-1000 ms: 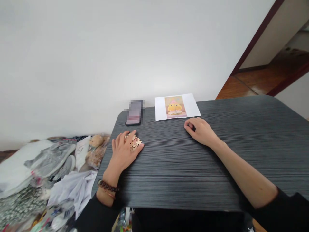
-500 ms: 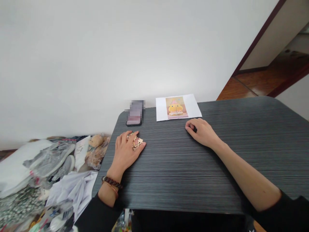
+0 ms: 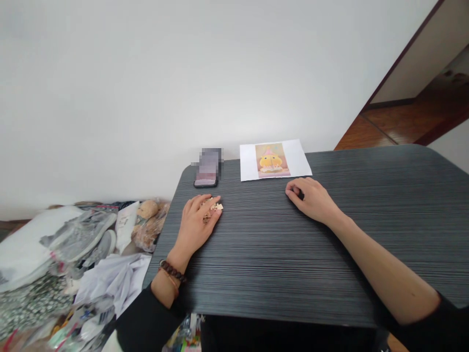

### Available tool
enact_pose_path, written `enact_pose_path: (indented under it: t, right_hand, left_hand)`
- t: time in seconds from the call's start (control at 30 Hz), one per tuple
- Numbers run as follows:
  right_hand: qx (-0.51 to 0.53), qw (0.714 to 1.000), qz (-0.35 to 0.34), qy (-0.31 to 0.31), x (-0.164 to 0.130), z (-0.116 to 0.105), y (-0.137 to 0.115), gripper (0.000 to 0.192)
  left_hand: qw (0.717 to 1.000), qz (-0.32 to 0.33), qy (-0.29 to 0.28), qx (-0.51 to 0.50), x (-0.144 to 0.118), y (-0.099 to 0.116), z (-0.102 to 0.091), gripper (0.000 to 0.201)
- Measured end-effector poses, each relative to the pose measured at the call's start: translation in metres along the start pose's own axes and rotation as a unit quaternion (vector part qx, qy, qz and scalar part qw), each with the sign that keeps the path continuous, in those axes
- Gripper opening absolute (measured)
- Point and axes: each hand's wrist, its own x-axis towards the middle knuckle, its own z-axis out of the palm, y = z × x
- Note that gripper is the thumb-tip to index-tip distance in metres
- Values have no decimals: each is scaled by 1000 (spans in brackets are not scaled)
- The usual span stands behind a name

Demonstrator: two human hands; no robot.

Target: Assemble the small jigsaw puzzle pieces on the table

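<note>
Phone [image 3: 207, 170] lies left of paper [image 3: 274, 160] — before the phone, apparently, puzzle pieces [image 3: 219, 207].

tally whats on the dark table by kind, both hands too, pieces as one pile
Phone: 1
Printed sheet: 1
Pile of puzzle pieces: 1 (partly covered, so single pieces can't be counted)
Hands: 2 (left hand, right hand)
Total: 5

Black sleeves [image 3: 146, 318] show, plus dark beads [image 3: 172, 271] and perhaps a coppery bangle [image 3: 172, 281].

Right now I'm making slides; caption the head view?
Left hand over puzzle pieces, right hand curled near a printed picture.
</note>
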Motion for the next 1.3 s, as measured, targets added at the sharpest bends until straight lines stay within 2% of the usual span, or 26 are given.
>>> enact_pose_path:
  t: [0.17, 0.47, 0.6, 0.77, 0.83, 0.9, 1.0, 1.17, 1.3]
  right_hand:
    - [-3, 1000, 1, 0, 0, 1, 0, 12]
    - [-2, 1000, -3, -2, 1, -1, -2, 13]
    - [3, 1000, -4, -3, 1, -1, -1, 12]
    - [7, 1000, -5, -6, 1, 0, 0, 12]
    - [10, 1000, -6, -3, 1, 1, 0, 12]
    - [11, 1000, -7, -2, 1, 1, 0, 12]
    - [9, 1000, -7, 0, 1, 1, 0, 11]
    - [8, 1000, -3, 2, 1, 0, -1, 11]
    - [11, 1000, -4, 5, 1, 0, -1, 12]
  left_hand:
    - [998, 37, -11, -44, 6, 6, 3, 26]
    - [997, 51, -51, -41, 23, 44, 13, 27]
    - [997, 50, -52, -7, 25, 53, 13, 31]
    - [996, -38, -8, 75, 10, 43, -2, 46]
    - [991, -97, -5, 95, 1, 33, -7, 53]
    - [986, -140, -26, 86, -5, 25, -8, 63]
    - [989, -118, -62, 63, -5, 20, -4, 65]
    - [991, -55, -107, 52, 6, 30, 2, 71]
    - [994, -52, -98, 22, 8, 33, 0, 69]
